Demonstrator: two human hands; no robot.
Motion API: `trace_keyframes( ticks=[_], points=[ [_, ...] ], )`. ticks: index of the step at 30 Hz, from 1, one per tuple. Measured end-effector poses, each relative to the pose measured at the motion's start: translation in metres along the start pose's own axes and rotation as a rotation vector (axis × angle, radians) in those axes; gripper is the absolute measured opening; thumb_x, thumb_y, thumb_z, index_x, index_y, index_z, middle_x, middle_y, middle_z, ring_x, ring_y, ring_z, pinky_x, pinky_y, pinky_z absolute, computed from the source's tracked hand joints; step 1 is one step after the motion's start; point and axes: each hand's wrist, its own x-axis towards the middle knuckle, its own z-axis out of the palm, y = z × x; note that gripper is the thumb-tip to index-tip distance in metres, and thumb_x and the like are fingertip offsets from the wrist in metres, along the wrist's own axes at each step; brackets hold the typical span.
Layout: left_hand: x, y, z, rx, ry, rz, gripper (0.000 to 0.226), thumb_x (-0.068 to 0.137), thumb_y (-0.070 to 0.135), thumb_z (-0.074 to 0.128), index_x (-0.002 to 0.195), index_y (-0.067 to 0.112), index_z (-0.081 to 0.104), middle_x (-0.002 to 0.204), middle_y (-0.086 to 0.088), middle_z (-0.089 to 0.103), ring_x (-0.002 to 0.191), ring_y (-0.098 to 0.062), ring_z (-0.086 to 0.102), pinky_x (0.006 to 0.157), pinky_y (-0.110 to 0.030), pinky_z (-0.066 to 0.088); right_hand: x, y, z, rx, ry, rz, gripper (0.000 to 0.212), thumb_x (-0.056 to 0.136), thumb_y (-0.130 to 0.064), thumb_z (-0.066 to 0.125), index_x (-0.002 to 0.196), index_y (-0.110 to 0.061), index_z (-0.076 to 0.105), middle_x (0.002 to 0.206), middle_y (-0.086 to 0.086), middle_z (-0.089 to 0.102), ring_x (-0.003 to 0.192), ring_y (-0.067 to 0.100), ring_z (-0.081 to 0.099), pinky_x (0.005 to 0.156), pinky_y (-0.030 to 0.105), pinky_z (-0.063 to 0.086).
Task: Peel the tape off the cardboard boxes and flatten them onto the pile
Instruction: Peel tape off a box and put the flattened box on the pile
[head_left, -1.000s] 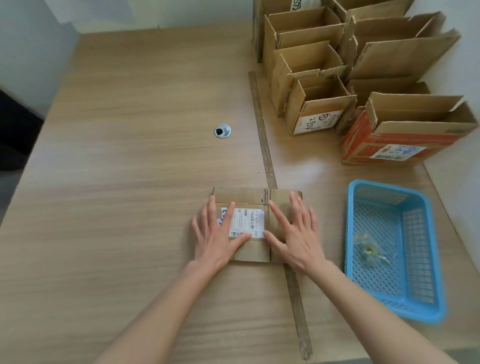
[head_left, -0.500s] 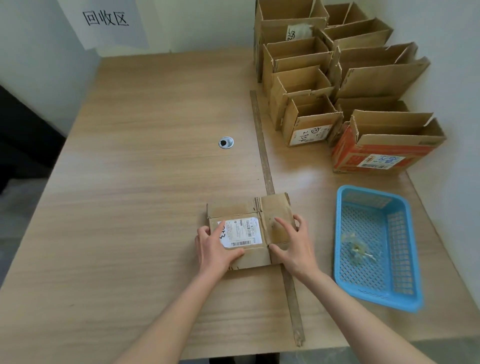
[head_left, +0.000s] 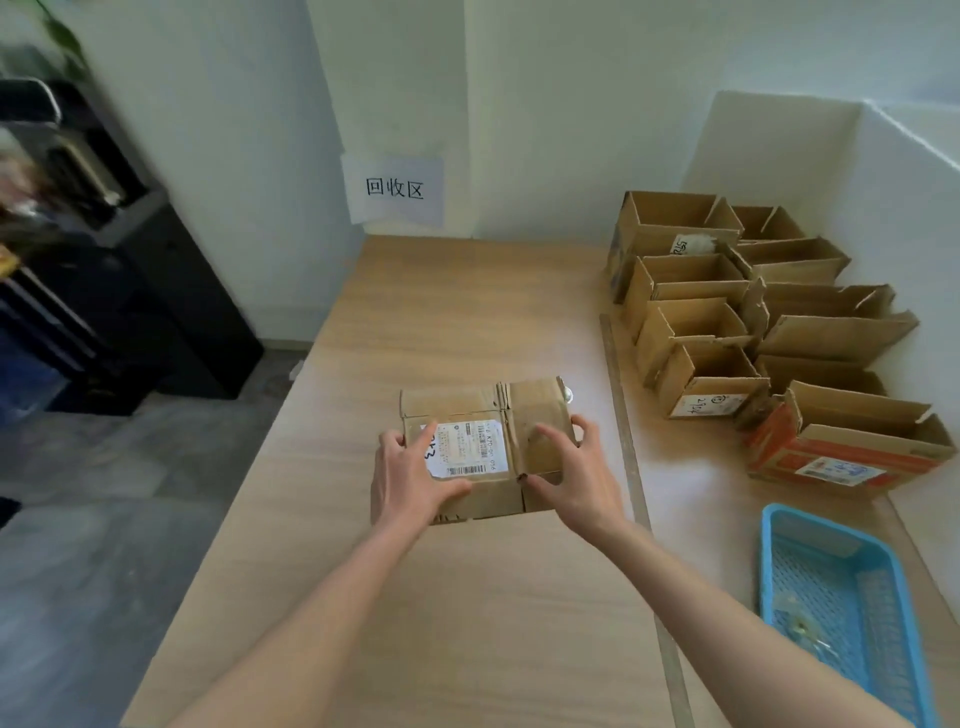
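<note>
A second ago both palms lay flat on the flattened box (head_left: 480, 449), pressing it down on the table (head_left: 467, 291). Now the fingers have curled round its edges and it looks lifted off the wood, tipped a little toward the person. The left hand (head_left: 410, 475) grips the left edge, thumb across the face just under the white shipping label (head_left: 467, 449); the right hand (head_left: 571, 467) pinches the right part, thumb at the fold line and fingers hooked over the far right edge. The view has also swung up and left, so a paper sign (head_left: 395, 189) on the wall, in the upper middle of the frame, has come into sight.

I read that as the pressing being done and the carry beginning: this piece is flat, sits at the centre of the frame, and is on its way to wherever the pile goes. No pile shows on the table yet; the sign's end, top centre, seems the likely spot, though that is my guess.

Plenty remains. The open boxes (head_left: 727, 332) stand crowded at the right, upper half of the frame, and the blue basket (head_left: 779, 545) at lower right holds what looks like a scrap of peeled tape.
</note>
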Motion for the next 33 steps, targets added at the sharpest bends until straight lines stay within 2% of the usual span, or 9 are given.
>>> trace_keyframes(
  ticks=[4, 6, 9, 12, 17, 21, 25, 28, 33],
  points=[
    [0.028, -0.035, -0.088, -0.007, 0.073, 0.02, 0.112, 0.059, 0.06, 0.091, 0.154, 0.033, 0.038, 0.113, 0.004, 0.033, 0.104, -0.015, 0.046, 0.083, -0.028, 0.048, 0.029, -0.095, 0.008, -0.018, 0.031, -0.068, 0.07, 0.081, -0.041, 0.08, 0.14, -0.048, 0.043, 0.152, -0.012, 0.017, 0.084, 0.007, 0.05, 0.076, 0.028, 0.049],
    [0.041, -0.059, -0.132, -0.017, 0.095, 0.03, 0.112, 0.06, 0.059, 0.091, 0.155, 0.033, 0.038, 0.116, 0.003, 0.034, 0.105, -0.014, 0.044, 0.086, -0.029, 0.048, 0.038, -0.144, 0.019, -0.015, 0.047, -0.102, 0.071, 0.081, -0.04, 0.08, 0.142, -0.045, 0.044, 0.154, -0.008, 0.017, 0.104, 0.011, 0.055, 0.079, 0.028, 0.049],
    [0.057, -0.097, -0.193, -0.009, 0.111, 0.066, 0.11, 0.063, 0.059, 0.09, 0.155, 0.031, 0.037, 0.116, 0.003, 0.03, 0.108, -0.016, 0.041, 0.092, -0.032, 0.047, 0.048, -0.215, 0.037, -0.01, 0.068, -0.119, 0.072, 0.082, -0.038, 0.079, 0.144, -0.042, 0.044, 0.156, -0.004, 0.016, 0.127, 0.019, 0.05, 0.085, 0.031, 0.049],
    [0.071, -0.134, -0.245, 0.006, 0.123, 0.085, 0.108, 0.066, 0.058, 0.088, 0.156, 0.03, 0.035, 0.117, 0.001, 0.03, 0.11, -0.019, 0.043, 0.094, -0.036, 0.048, 0.056, -0.278, 0.056, -0.02, 0.081, -0.122, 0.072, 0.083, -0.035, 0.079, 0.146, -0.041, 0.043, 0.157, -0.002, 0.016, 0.132, 0.023, 0.048, 0.089, 0.039, 0.053],
    [0.103, -0.184, -0.309, 0.05, 0.144, 0.126, 0.105, 0.069, 0.06, 0.086, 0.155, 0.031, 0.033, 0.115, 0.0, 0.031, 0.103, -0.015, 0.039, 0.087, -0.032, 0.047, 0.074, -0.359, 0.085, -0.019, 0.109, -0.14, 0.072, 0.083, -0.034, 0.078, 0.146, -0.038, 0.044, 0.157, 0.0, 0.018, 0.131, 0.024, 0.048, 0.088, 0.041, 0.056],
    [0.136, -0.212, -0.333, 0.053, 0.15, 0.146, 0.106, 0.07, 0.06, 0.085, 0.156, 0.029, 0.033, 0.117, 0.0, 0.033, 0.102, -0.013, 0.038, 0.086, -0.031, 0.049, 0.095, -0.394, 0.105, -0.041, 0.129, -0.146, 0.072, 0.085, -0.035, 0.077, 0.148, -0.035, 0.043, 0.155, -0.001, 0.016, 0.14, 0.024, 0.036, 0.092, 0.039, 0.053],
    [0.18, -0.227, -0.338, 0.061, 0.123, 0.169, 0.105, 0.07, 0.061, 0.085, 0.156, 0.029, 0.033, 0.115, 0.0, 0.032, 0.105, -0.015, 0.042, 0.088, -0.033, 0.051, 0.129, -0.41, 0.122, -0.055, 0.136, -0.118, 0.071, 0.085, -0.034, 0.077, 0.148, -0.035, 0.043, 0.155, -0.002, 0.016, 0.139, 0.024, 0.039, 0.091, 0.038, 0.053],
    [0.22, -0.23, -0.334, 0.076, 0.09, 0.178, 0.106, 0.07, 0.061, 0.085, 0.157, 0.03, 0.032, 0.115, -0.001, 0.033, 0.105, -0.017, 0.045, 0.09, -0.035, 0.052, 0.164, -0.411, 0.135, -0.055, 0.132, -0.093, 0.071, 0.086, -0.033, 0.077, 0.148, -0.034, 0.043, 0.156, 0.0, 0.016, 0.141, 0.026, 0.037, 0.098, 0.041, 0.051],
    [0.289, -0.231, -0.316, 0.098, 0.041, 0.211, 0.105, 0.071, 0.061, 0.084, 0.156, 0.03, 0.032, 0.116, -0.001, 0.033, 0.102, -0.015, 0.042, 0.087, -0.031, 0.048, 0.222, -0.399, 0.154, -0.055, 0.117, -0.021, 0.072, 0.087, -0.033, 0.077, 0.149, -0.035, 0.042, 0.157, 0.0, 0.015, 0.14, 0.027, 0.039, 0.102, 0.042, 0.048]
  ],
)
